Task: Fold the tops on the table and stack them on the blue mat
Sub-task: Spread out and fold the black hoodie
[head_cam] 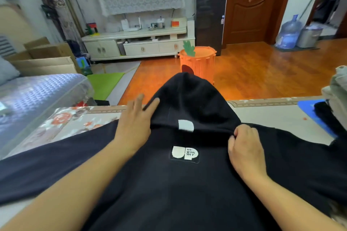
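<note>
The hoodie [187, 184] lies flat on the table [277, 116], hood [189, 99] pointing far. Left hand [136, 118] presses the hood's left edge, fingers spread; right hand [246, 144] pinches the collar. The mat [308, 108] sits far right — nearer the right hand.

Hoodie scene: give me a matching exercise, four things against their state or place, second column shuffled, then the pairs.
Column one:
1. left hand
2. right hand
3. hood
4. blue mat

Column two:
A. at the table's right edge, with dark cloth on it
B. lies flat, fingers straight, on the hood's left side
C. reaches over the table's far edge
D. fingers curled, pinching the dark fabric at the hood's base

Pairs: 1-B, 2-D, 3-C, 4-A
</note>
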Demonstrator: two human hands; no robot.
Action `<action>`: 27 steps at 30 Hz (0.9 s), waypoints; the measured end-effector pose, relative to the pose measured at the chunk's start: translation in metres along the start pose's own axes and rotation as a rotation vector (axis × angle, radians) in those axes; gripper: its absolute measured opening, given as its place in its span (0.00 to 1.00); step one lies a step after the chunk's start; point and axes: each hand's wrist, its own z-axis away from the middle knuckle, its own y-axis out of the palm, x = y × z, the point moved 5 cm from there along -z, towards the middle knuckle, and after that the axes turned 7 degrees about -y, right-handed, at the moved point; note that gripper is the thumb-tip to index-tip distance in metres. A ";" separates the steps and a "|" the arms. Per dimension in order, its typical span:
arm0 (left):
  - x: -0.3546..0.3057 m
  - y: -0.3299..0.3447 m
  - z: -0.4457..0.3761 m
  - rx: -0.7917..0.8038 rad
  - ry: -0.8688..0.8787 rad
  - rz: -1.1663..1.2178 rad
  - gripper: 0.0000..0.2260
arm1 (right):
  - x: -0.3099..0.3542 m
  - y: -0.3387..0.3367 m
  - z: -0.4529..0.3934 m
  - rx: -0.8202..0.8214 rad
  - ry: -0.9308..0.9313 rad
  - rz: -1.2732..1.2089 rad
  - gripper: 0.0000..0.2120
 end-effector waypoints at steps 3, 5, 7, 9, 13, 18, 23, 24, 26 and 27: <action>0.007 0.053 0.045 0.307 -0.233 0.228 0.40 | 0.000 -0.001 0.001 0.042 0.006 0.069 0.16; 0.002 0.066 0.063 0.325 -0.294 0.213 0.33 | 0.002 0.003 0.003 0.069 -0.087 0.213 0.24; 0.001 0.070 0.064 0.297 -0.275 0.238 0.30 | 0.004 0.007 0.001 0.092 -0.133 0.292 0.30; 0.005 0.068 0.061 0.284 -0.284 0.321 0.30 | 0.005 0.009 0.000 0.111 -0.159 0.303 0.31; 0.012 0.067 0.062 0.285 -0.335 0.609 0.22 | 0.007 0.019 -0.001 0.298 -0.202 0.355 0.22; 0.030 0.069 0.061 0.243 -0.549 0.974 0.16 | 0.035 -0.007 -0.062 0.015 -0.112 -0.026 0.18; 0.029 0.071 0.061 0.248 -0.539 0.878 0.17 | 0.109 0.017 -0.121 0.368 -0.276 0.006 0.46; 0.029 0.071 0.061 0.250 -0.538 0.872 0.17 | 0.116 0.024 -0.129 0.447 -0.289 0.086 0.46; 0.029 0.072 0.061 0.259 -0.552 0.869 0.19 | 0.129 0.028 -0.142 0.520 -0.341 0.236 0.27; 0.030 0.072 0.061 0.262 -0.557 0.872 0.20 | 0.134 0.024 -0.149 0.465 -0.375 0.233 0.14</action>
